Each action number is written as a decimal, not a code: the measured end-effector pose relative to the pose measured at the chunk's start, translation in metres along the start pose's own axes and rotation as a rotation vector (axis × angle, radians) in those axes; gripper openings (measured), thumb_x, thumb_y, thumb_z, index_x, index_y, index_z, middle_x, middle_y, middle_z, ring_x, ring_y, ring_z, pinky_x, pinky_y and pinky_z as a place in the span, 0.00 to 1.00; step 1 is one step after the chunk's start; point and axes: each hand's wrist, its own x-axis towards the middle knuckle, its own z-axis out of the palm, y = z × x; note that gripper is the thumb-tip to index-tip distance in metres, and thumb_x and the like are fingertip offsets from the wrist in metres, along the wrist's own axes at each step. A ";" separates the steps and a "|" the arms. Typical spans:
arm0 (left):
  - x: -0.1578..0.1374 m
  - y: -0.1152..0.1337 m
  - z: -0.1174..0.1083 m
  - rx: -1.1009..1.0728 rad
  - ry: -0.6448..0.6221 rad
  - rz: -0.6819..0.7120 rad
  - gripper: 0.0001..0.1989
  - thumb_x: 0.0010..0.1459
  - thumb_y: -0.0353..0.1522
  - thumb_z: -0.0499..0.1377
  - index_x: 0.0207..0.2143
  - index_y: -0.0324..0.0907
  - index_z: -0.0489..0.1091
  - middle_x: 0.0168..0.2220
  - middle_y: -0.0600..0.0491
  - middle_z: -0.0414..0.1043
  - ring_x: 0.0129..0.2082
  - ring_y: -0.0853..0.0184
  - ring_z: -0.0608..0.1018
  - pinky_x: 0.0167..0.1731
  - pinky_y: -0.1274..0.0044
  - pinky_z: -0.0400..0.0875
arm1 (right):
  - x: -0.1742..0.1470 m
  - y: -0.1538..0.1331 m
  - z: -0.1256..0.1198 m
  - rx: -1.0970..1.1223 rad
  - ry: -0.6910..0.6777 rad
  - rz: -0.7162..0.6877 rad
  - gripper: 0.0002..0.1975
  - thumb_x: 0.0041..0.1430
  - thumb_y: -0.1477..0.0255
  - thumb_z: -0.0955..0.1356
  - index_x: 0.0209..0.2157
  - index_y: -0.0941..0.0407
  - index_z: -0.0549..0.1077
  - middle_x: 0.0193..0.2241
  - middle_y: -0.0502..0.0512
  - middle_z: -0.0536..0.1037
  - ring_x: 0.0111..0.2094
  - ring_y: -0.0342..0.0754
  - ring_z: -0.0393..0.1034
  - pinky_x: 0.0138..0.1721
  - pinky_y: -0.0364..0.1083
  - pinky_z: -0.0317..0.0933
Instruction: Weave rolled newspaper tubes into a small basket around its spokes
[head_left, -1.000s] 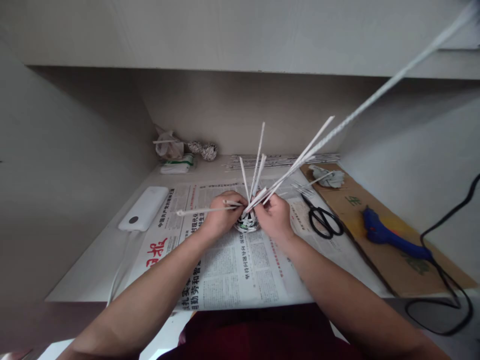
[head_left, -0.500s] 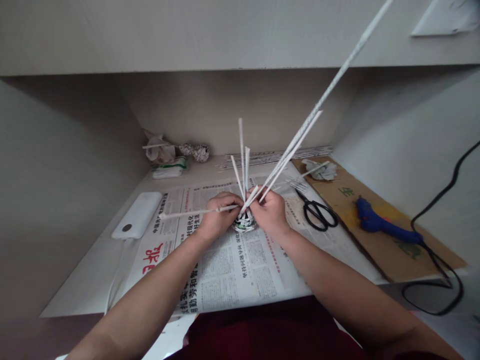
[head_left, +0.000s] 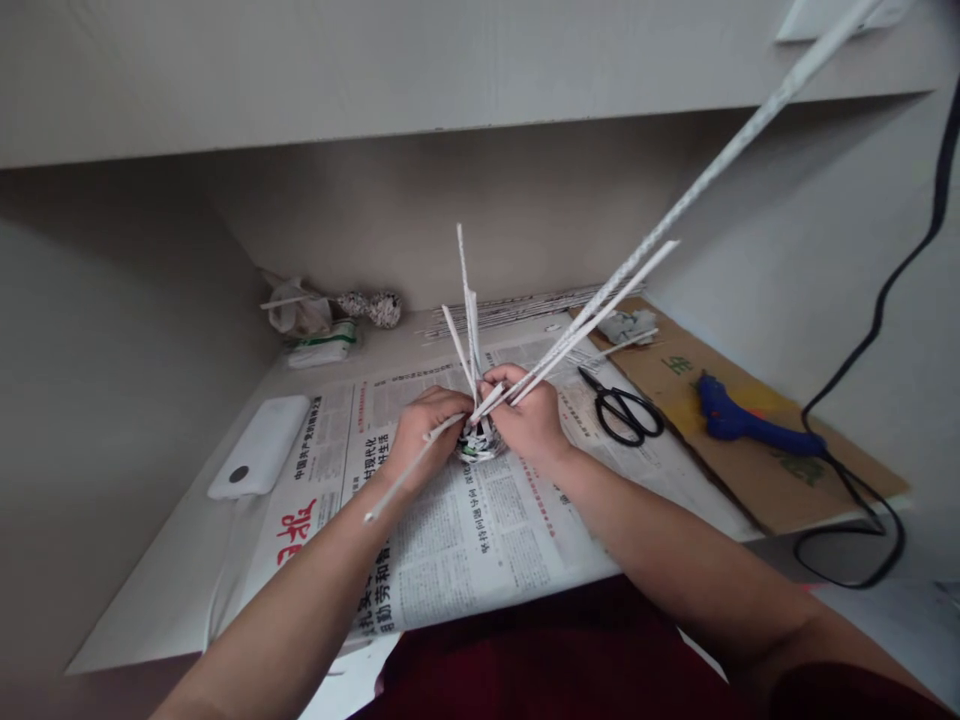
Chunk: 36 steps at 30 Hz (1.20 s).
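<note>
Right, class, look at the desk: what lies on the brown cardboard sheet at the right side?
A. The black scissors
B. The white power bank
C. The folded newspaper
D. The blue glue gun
D: the blue glue gun rests on the cardboard sheet with its black cord trailing off, while the black scissors lie on the newspaper and the white power bank sits far left.
</note>
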 end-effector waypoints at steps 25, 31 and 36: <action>0.005 -0.002 0.006 -0.357 0.040 -0.430 0.08 0.47 0.35 0.66 0.26 0.40 0.73 0.24 0.54 0.73 0.24 0.69 0.72 0.25 0.78 0.65 | -0.004 -0.011 0.001 0.024 -0.173 -0.214 0.04 0.54 0.75 0.70 0.31 0.52 0.78 0.34 0.50 0.80 0.41 0.48 0.73 0.47 0.47 0.63; 0.004 0.002 0.010 -0.434 0.047 -0.427 0.08 0.49 0.35 0.65 0.30 0.40 0.75 0.28 0.51 0.77 0.30 0.65 0.77 0.32 0.77 0.70 | -0.002 -0.011 0.002 -0.014 -0.092 -0.075 0.05 0.47 0.75 0.74 0.25 0.54 0.75 0.30 0.50 0.77 0.35 0.46 0.72 0.40 0.44 0.64; 0.002 0.003 0.011 -0.416 0.093 -0.413 0.05 0.50 0.34 0.64 0.30 0.42 0.74 0.31 0.51 0.77 0.32 0.64 0.77 0.33 0.75 0.71 | -0.001 -0.007 0.004 0.003 -0.101 -0.057 0.05 0.48 0.72 0.75 0.23 0.54 0.76 0.32 0.52 0.77 0.37 0.47 0.73 0.43 0.45 0.65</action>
